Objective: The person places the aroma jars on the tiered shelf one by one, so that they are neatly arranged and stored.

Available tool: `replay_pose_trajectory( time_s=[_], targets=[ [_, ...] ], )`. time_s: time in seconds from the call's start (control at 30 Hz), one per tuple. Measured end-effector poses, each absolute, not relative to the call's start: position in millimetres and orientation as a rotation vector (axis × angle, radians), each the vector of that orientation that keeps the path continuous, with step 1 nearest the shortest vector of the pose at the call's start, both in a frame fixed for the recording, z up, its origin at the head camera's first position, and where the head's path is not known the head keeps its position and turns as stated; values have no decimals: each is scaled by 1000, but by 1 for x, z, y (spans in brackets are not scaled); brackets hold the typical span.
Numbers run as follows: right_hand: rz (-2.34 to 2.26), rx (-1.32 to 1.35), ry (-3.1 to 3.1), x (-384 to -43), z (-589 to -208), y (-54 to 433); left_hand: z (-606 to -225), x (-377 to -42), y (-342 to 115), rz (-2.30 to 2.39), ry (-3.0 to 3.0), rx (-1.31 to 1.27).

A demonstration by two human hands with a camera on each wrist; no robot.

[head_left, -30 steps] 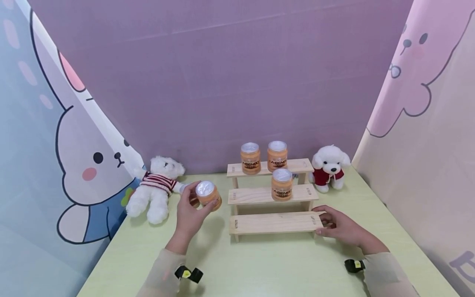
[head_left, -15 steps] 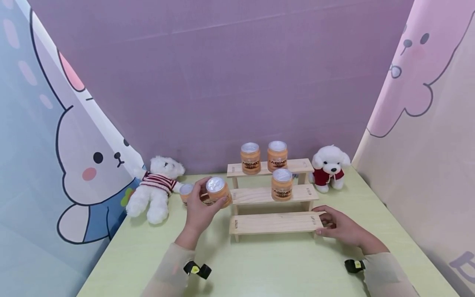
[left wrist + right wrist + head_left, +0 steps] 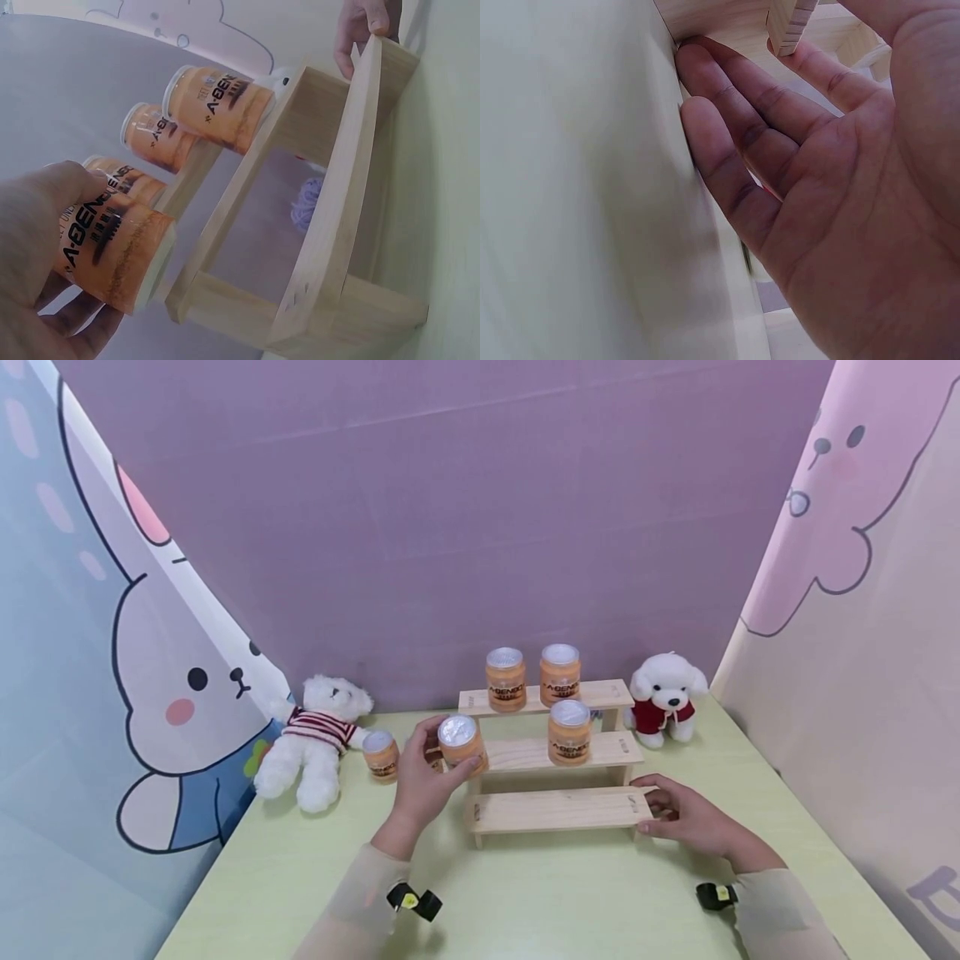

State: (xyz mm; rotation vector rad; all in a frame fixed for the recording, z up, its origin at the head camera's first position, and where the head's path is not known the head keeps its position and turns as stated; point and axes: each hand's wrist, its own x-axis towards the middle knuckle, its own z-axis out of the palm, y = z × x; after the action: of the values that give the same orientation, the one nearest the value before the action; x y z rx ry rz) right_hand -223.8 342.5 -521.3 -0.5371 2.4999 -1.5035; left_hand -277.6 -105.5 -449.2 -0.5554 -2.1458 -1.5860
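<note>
An orange can (image 3: 468, 752), tilted, its contents hidden under a silvery lid (image 3: 457, 730), is held by the left hand (image 3: 422, 781) near the left end of a three-step wooden stand (image 3: 558, 811). The right hand (image 3: 690, 820) grips its lowest step. The left wrist view shows a fuzzy purple ball (image 3: 306, 202) beyond.

Looks bright and evenly lit in head view, glints on silver jar lids (image 3: 458, 730), casts soft shadows on the worktop (image 3: 570, 902); turns dimmer and hazy in left wrist view, blurs along right wrist view's left side
</note>
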Motion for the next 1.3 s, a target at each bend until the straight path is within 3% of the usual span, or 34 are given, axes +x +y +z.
replay_pose_trajectory(
  time_s=[1.3],
  targets=[
    [-1485,-515,2514,-225,-520,343,-446,-285,-55,-1572,-2363,-607]
  ],
)
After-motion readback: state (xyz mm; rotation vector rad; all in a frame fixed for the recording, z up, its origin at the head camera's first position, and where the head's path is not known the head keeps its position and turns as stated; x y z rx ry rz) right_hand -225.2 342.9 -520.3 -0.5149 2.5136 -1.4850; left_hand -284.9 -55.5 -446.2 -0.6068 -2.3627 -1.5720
